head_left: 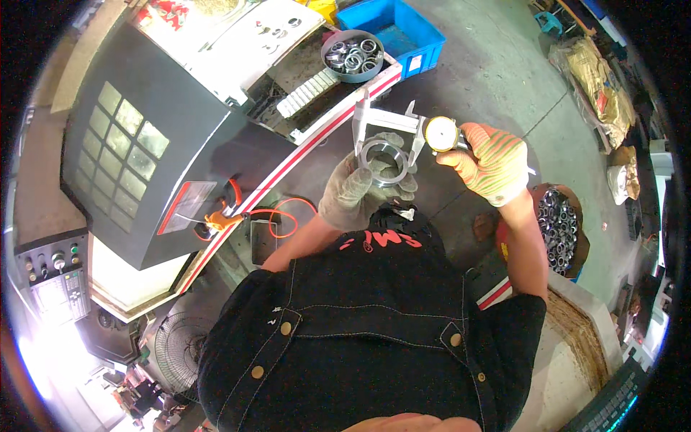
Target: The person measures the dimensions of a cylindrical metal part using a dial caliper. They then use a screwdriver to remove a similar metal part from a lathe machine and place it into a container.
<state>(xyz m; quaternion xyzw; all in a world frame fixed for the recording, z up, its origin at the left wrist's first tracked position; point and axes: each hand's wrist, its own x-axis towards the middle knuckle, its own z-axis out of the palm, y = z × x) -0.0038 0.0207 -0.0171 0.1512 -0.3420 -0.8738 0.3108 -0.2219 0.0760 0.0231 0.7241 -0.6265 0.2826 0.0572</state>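
My left hand [350,189], in a grey work glove, is closed around a shiny metal ring [384,163], with its open face turned up. My right hand [494,160], in a striped yellow-orange glove, grips a dial caliper [389,119] by its round gold-rimmed dial end. The caliper's jaws stand on either side of the ring, at its left and right edges. Whether both jaws touch the metal I cannot tell. Some of the left fingers lie behind the ring and show through its opening.
A grey round basin [353,72] full of metal rings stands on the machine ledge, beside a blue crate [403,32]. At right sits a bin of small metal rings [558,229]. An orange air gun [222,219] with coiled hose hangs on the machine's edge. A fan [180,345] is lower left.
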